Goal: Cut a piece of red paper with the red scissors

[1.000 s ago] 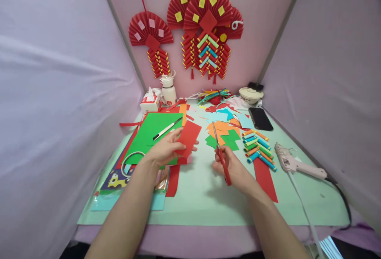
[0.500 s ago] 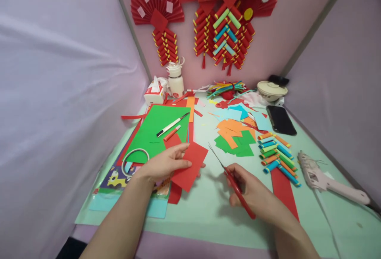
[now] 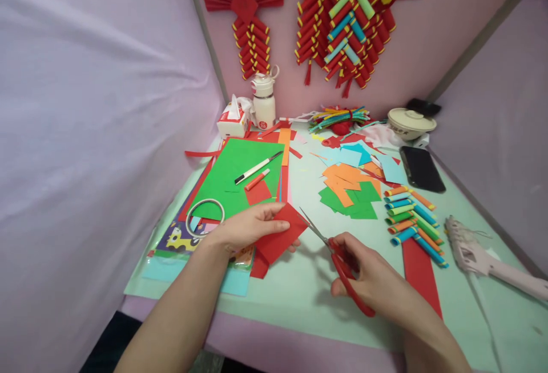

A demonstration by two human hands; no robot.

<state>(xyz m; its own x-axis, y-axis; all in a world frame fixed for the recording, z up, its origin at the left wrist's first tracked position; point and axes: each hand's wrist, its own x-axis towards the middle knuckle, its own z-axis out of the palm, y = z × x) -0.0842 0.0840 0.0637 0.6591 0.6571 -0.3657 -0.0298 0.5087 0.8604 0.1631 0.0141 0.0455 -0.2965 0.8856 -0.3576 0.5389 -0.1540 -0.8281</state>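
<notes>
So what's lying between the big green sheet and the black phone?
In the head view, between the green sheet and the phone lies a heap of orange, green and blue paper pieces.

We see a matt red paper sheet (image 3: 280,236) beside scissors (image 3: 338,261) with bright metal blades and glossy red plastic handles. The green paper sheet (image 3: 240,176) is matt and smooth. The phone (image 3: 422,168) shows glossy black glass; the table (image 3: 291,287) has a smooth, pale-green, faintly sheened surface.

Two bare forearms, no sleeves in view, hands — left (image 3: 244,229), right (image 3: 372,276) — without rings or gloves
</notes>
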